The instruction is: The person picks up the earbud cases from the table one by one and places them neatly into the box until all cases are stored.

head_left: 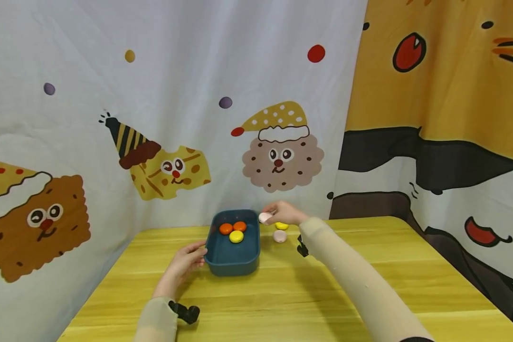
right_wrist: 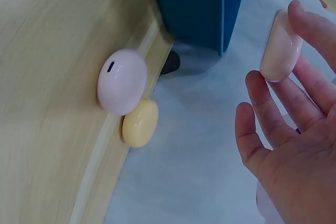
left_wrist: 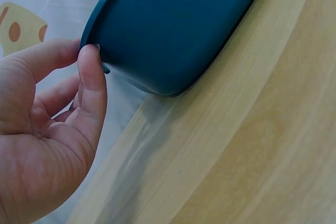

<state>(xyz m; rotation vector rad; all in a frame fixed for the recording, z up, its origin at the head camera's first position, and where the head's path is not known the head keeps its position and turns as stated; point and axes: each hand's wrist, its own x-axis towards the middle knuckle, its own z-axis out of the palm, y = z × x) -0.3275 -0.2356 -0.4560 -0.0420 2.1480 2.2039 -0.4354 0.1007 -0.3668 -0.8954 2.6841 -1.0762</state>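
Note:
My left hand [head_left: 188, 259] pinches the rim of a dark teal bin [head_left: 232, 269] at its left side, with thumb and fingertips on the edge in the left wrist view. Two orange rounded discs [head_left: 225, 229] and a yellow rounded disc [head_left: 236, 236] lie inside the bin. Held between the thumb and fingers of my right hand [head_left: 283, 212] is a glossy pale pink rounded disc [right_wrist: 281, 48], raised beside the bin's far right corner. Another pale pink disc [head_left: 280, 236], with a small dark slot in the right wrist view, and a yellow disc [head_left: 281, 226] rest on the table below that hand.
The wood-patterned table [head_left: 248, 308] carries the bin near its far edge. Right behind it hangs a white curtain [head_left: 175, 71] with cartoon prints, and a yellow-orange patterned cloth [head_left: 393, 104] hangs at the right.

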